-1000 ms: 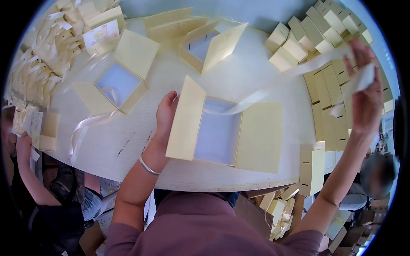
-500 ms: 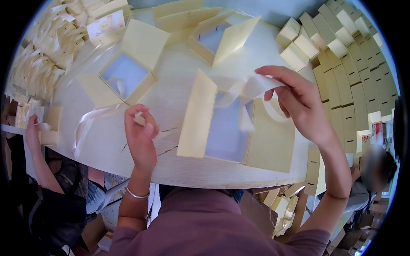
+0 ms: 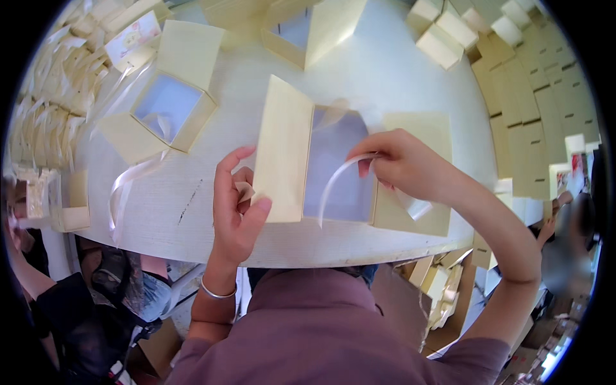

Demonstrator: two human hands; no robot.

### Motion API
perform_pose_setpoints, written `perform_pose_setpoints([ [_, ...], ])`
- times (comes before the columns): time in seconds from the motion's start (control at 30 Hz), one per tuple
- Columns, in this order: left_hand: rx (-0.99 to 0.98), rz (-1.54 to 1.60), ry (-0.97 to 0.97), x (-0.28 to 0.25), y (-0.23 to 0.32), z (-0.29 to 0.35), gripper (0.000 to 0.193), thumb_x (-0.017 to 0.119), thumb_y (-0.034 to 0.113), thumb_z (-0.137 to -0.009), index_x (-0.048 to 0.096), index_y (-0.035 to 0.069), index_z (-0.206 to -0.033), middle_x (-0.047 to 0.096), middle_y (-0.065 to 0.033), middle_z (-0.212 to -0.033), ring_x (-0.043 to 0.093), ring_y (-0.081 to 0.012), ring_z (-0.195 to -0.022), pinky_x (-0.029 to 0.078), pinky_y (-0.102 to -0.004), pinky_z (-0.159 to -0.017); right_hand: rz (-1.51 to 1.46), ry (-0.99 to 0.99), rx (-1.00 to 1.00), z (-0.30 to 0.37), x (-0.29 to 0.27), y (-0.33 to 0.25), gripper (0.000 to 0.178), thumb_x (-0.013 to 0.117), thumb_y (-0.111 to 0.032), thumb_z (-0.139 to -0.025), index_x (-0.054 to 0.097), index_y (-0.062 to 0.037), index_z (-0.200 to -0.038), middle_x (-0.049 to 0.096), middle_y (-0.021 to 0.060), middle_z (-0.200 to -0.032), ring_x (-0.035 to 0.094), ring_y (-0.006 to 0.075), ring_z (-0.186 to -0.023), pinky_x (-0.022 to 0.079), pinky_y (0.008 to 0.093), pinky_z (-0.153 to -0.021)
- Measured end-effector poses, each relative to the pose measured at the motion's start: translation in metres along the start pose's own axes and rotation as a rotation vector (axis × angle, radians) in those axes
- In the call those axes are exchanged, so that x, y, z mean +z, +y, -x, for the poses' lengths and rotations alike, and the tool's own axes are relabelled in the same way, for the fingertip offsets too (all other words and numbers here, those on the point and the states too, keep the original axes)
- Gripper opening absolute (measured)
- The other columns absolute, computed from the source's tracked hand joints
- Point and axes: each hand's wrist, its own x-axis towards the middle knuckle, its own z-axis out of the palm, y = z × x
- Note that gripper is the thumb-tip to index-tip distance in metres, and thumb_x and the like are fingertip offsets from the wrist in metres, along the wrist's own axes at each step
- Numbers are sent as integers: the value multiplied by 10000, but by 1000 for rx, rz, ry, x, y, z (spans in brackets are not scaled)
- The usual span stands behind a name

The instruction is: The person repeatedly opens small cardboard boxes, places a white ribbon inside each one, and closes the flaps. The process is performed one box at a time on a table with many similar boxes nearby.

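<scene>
An open cream box (image 3: 339, 173) with a pale blue-grey inside lies before me, a flap spread to each side. My right hand (image 3: 401, 163) is over it, its fingers pinched on a white satin ribbon (image 3: 330, 189). One end of the ribbon curves down over the interior, while another shiny stretch hangs below the palm by the right flap (image 3: 417, 186). At the raised left flap (image 3: 282, 154), my left hand (image 3: 236, 212) has its fingers curled around a small cream piece, too little shown to name. Its thumb is at the flap's lower corner.
Another open box (image 3: 172, 102) with ribbon sits left on the pale table (image 3: 212, 237); a further open box (image 3: 289, 35) is behind. Ribboned boxes (image 3: 51, 122) pile up far left. Stacked boxes (image 3: 532, 115) line the right. A carton of cream pieces (image 3: 443, 289) is below the edge. People work at both sides.
My right hand has come down and left with the ribbon, from above the right flap to over the box. My left hand has moved right, up to the left flap.
</scene>
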Motion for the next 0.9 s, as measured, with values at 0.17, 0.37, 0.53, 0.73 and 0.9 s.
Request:
perform_pose_setpoints([
  [0.17, -233, 146, -44, 2, 13, 1, 608, 466, 74, -730, 252, -53, -1285, 475, -135, -1147, 466, -171, -1040, 344, -276, -899, 823, -215, -70, -26, 27, 3, 142, 475, -35, -794, 571, 12, -888, 567, 144, -726, 570, 276, -700, 452, 373, -621],
  [0.37, -264, 161, -62, 1, 3, 1, 615, 509, 182, -736, 298, -66, -1258, 448, -131, -1181, 432, -176, -1094, 322, -281, -928, 670, -259, -420, -34, 44, 36, 247, 402, 19, -781, 537, 6, -988, 569, 144, -746, 558, 318, -763, 450, 403, -642],
  [0.53, -318, 189, -12, 3, 2, 5, 628, 517, 238, -738, 308, -62, -1248, 457, -128, -1161, 437, -179, -1086, 321, -278, -924, 15, -356, -23, -35, 50, 21, 311, 459, -59, -761, 514, 43, -1050, 565, 117, -744, 554, 239, -741, 442, 352, -649],
  [0.73, -317, 167, -4, 2, 2, 4, 632, 529, 254, -723, 323, -57, -1234, 456, -125, -1152, 437, -180, -1081, 322, -287, -925, -111, -273, 46, -40, 62, 30, 279, 580, -202, -751, 556, 52, -864, 578, 128, -776, 543, 213, -719, 425, 332, -628],
  [0.9, -323, 209, 37, 5, 3, 4, 629, 532, 253, -710, 334, -48, -1225, 456, -119, -1146, 438, -175, -1072, 319, -280, -919, -205, -226, 49, -43, 70, 33, 231, 540, -199, -799, 530, 30, -772, 557, 115, -725, 498, 194, -660, 406, 339, -615],
])
